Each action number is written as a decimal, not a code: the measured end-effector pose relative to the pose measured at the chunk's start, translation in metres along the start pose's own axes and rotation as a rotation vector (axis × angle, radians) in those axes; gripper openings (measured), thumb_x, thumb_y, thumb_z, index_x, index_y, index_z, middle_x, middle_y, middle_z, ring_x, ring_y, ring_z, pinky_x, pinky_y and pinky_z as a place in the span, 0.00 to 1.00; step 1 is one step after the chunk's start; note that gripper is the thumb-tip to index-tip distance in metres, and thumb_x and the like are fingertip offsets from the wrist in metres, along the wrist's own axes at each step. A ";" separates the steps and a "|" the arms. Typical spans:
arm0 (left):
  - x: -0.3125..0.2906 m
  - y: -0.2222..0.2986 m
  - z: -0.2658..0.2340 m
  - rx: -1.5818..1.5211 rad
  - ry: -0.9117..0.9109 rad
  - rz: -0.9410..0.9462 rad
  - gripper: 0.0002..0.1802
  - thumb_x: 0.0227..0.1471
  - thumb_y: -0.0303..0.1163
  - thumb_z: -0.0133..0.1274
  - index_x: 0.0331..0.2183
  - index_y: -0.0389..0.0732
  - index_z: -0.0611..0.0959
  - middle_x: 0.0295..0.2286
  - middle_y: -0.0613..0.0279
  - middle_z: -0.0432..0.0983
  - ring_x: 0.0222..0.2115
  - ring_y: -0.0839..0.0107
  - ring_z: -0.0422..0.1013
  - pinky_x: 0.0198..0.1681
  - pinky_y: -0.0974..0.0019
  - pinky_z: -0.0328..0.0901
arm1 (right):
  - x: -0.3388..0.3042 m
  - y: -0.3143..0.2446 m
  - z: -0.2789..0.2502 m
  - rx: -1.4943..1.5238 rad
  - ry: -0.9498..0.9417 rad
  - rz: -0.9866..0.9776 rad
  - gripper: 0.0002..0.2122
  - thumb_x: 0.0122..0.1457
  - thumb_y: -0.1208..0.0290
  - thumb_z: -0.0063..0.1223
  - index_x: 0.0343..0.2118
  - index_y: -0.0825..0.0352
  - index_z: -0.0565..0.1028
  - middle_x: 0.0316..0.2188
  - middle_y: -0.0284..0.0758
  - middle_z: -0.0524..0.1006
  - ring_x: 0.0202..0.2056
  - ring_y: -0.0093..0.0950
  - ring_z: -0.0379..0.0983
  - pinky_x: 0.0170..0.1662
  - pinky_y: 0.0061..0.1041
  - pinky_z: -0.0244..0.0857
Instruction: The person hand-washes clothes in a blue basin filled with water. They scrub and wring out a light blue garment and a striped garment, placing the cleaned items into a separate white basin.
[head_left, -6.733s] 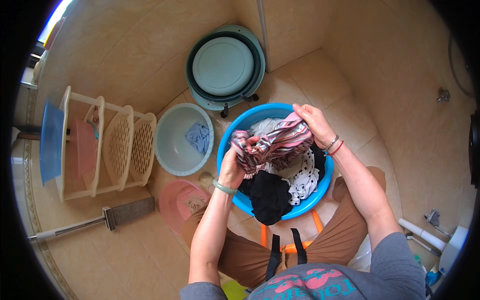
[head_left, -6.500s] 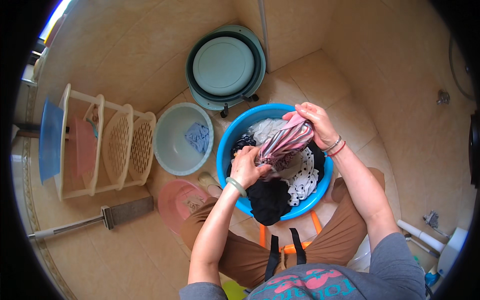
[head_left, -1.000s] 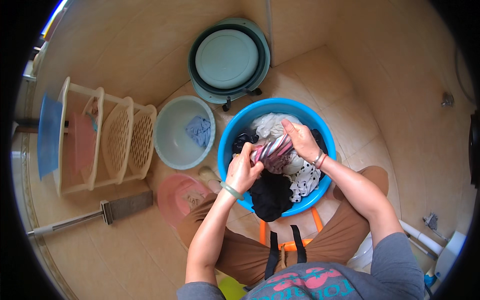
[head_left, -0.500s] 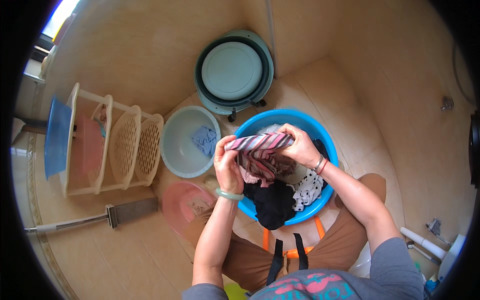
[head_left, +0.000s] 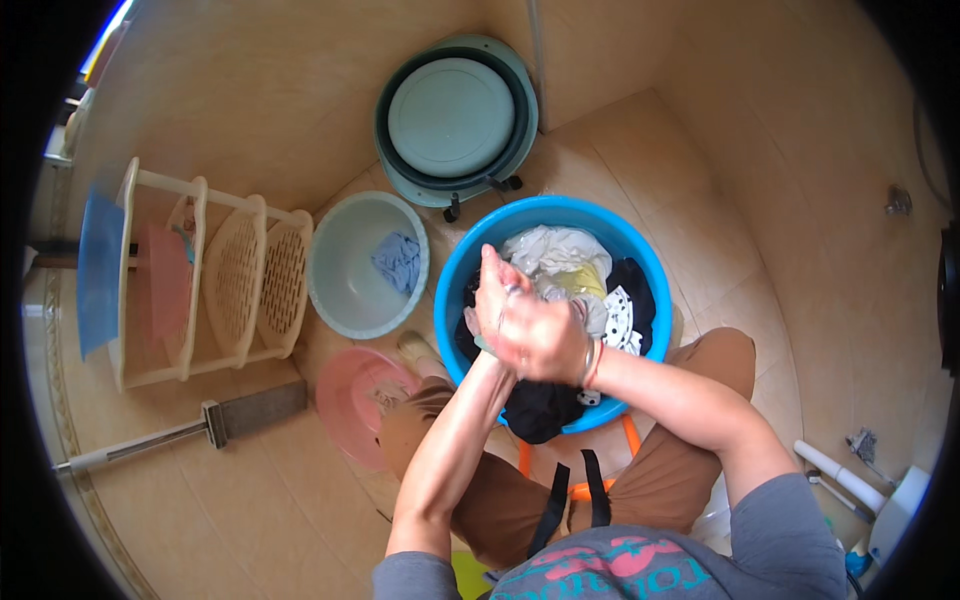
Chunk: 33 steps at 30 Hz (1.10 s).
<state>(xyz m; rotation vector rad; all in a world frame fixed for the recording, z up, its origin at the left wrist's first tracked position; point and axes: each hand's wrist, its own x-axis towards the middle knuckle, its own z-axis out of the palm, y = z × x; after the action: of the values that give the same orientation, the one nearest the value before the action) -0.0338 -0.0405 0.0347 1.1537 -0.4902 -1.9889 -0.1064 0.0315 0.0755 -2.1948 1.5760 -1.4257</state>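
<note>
My left hand (head_left: 490, 302) and my right hand (head_left: 545, 335) meet over a large blue tub (head_left: 655, 270), the right crossing over the left near its wrist. Both are smeared by motion, so whether their fingers are closed on anything does not show. The striped cloth is not visible now. Beneath them the tub holds white wet cloth (head_left: 555, 247), a yellowish piece (head_left: 582, 280), a white cloth with black dots (head_left: 622, 318) and black cloth (head_left: 540, 410) over the near rim.
Left of the tub stands a pale green basin (head_left: 335, 300) with a blue cloth (head_left: 397, 262). A pink basin (head_left: 340, 400) lies nearer. A folding tub (head_left: 450, 115) leans at the wall. A cream rack (head_left: 190, 375) and a flat mop (head_left: 260, 412) are at the left.
The striped cloth, stretched between both hands before, has dropped out of sight. My hands have come together, the right moving left across the left. The view has shifted slightly.
</note>
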 end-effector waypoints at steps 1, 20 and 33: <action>0.001 -0.013 -0.008 0.066 0.036 0.099 0.20 0.61 0.49 0.43 0.23 0.47 0.69 0.18 0.70 0.63 0.18 0.76 0.58 0.21 0.71 0.55 | 0.004 0.013 0.006 0.009 0.090 0.072 0.06 0.53 0.68 0.54 0.25 0.64 0.75 0.26 0.34 0.75 0.25 0.33 0.74 0.25 0.28 0.70; -0.014 -0.032 -0.004 0.140 0.214 -0.101 0.15 0.57 0.41 0.49 0.21 0.48 0.73 0.17 0.74 0.67 0.17 0.79 0.62 0.20 0.71 0.56 | -0.035 0.078 0.027 -0.167 -0.018 0.493 0.13 0.63 0.66 0.43 0.23 0.65 0.71 0.20 0.42 0.74 0.22 0.42 0.73 0.25 0.38 0.68; -0.015 -0.043 -0.013 0.118 0.242 -0.074 0.12 0.55 0.41 0.51 0.23 0.47 0.75 0.20 0.72 0.71 0.20 0.77 0.68 0.24 0.70 0.63 | -0.037 0.082 0.030 -0.171 -0.124 0.564 0.10 0.62 0.66 0.45 0.28 0.67 0.73 0.23 0.41 0.75 0.24 0.43 0.73 0.25 0.37 0.69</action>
<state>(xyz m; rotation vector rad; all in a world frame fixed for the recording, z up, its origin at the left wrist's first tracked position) -0.0364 -0.0015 0.0084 1.4827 -0.4498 -1.8695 -0.1435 0.0094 -0.0087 -1.6575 2.1017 -0.9993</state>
